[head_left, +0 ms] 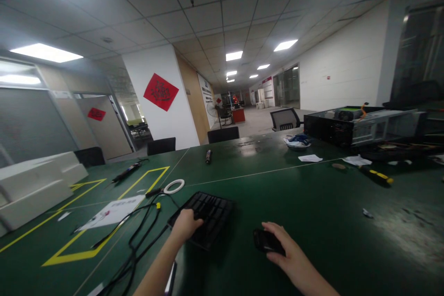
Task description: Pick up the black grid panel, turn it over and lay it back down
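Observation:
My left hand (pixel 188 225) is closed over the near left edge of a black slotted panel (pixel 212 210), with the thumb reaching across its top. The panel lies tilted on the green table, and its surface is divided into a grid of dark bars; its exact kind is unclear. To the right, my right hand (pixel 282 245) grips a small black object (pixel 265 242), rounded like a computer mouse, between thumb and fingers. It is held low over the table; whether it touches the surface I cannot tell. Black cables (pixel 133 245) run along the left of the panel.
A white ring (pixel 174 187), a printed sheet (pixel 116 210) and a dark tool (pixel 126 172) lie left. White foam blocks (pixel 38 189) stand at far left. At right are an open computer case (pixel 378 127), a yellow-and-black screwdriver (pixel 378 175) and a bowl (pixel 298 145).

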`<state>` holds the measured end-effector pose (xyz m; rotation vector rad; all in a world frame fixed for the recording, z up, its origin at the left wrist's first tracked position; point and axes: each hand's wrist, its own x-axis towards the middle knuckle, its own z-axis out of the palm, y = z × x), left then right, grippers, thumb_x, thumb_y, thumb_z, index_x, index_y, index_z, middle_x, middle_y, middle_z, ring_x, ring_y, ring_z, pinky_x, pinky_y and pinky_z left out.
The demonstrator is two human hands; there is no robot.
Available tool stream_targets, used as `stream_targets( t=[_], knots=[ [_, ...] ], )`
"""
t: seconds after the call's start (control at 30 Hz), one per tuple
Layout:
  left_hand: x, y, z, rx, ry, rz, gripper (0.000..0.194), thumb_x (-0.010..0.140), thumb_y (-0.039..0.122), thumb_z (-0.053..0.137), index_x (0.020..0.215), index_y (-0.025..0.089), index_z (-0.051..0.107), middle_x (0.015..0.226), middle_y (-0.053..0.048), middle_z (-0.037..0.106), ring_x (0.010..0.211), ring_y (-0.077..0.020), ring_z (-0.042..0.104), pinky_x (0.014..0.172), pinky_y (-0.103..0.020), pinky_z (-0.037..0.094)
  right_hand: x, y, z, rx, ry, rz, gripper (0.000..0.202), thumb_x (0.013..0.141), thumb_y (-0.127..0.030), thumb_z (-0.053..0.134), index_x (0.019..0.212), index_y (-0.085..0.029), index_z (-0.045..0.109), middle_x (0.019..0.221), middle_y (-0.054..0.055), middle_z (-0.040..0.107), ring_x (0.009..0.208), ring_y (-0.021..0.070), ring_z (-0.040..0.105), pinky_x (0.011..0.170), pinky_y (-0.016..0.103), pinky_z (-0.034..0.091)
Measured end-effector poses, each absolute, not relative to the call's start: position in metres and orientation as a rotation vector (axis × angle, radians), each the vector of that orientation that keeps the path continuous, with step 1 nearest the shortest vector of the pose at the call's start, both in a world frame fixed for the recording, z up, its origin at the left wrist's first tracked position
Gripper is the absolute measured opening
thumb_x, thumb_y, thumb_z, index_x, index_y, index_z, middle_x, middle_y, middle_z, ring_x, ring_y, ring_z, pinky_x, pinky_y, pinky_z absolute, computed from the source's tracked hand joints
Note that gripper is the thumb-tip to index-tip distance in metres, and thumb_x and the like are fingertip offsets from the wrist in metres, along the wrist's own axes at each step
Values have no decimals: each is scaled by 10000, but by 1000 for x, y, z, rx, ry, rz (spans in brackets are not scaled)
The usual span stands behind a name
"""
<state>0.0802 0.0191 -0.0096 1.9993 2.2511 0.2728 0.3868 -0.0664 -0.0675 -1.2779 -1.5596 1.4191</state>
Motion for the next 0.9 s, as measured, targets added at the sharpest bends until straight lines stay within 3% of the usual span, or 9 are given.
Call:
stream_targets(
  t=[0.17,0.3,0.37,0.6,0.8,0.9],
  knots=[
    [141,-22,-28,2129,1662,691,337,777,360,453,1037,151,496,1004,-70,553,915,-168,527,780,-244,411,386,-63,-76,-1245,-1744,1175,519,734,-200,482,1239,-238,371,1362,31,242,1285,249,78,1061,466,44],
    [187,-45,-47,2019,1074,978,325,738,384,547,978,173,491,939,-50,502,840,-172,496,723,-268,412,386,-60,-84,-985,-1706,1046,381,750,-271,493,1128,-223,488,1193,63,466,1176,257,346,1054,433,147],
    [197,-48,-52,2018,1004,1017,323,729,371,573,974,178,485,950,-46,477,859,-175,473,745,-281,397,388,-59,-86,-949,-1702,1033,359,764,-293,492,1115,-218,496,1155,72,490,1138,247,390,1040,424,187],
    [187,-51,-53,2126,981,922,325,743,290,576,1016,192,429,980,-48,435,886,-181,442,775,-305,376,394,-59,-77,-924,-1931,882,391,739,-227,510,1128,-190,511,1161,132,479,1143,267,378,1022,512,-26],
    [194,-52,-52,2126,938,929,303,758,276,556,1022,201,425,983,-45,431,894,-178,442,781,-298,378,396,-63,-68,-931,-1890,948,362,741,-205,494,1099,-231,541,1140,89,515,1098,243,425,1033,498,52],
    [199,-55,-49,2118,934,911,319,744,248,564,1029,196,433,1002,-50,431,909,-179,439,796,-298,377,393,-63,-68,-929,-1780,1045,338,772,-270,517,1099,-182,521,1124,95,516,1057,226,454,989,492,233]
  ],
)
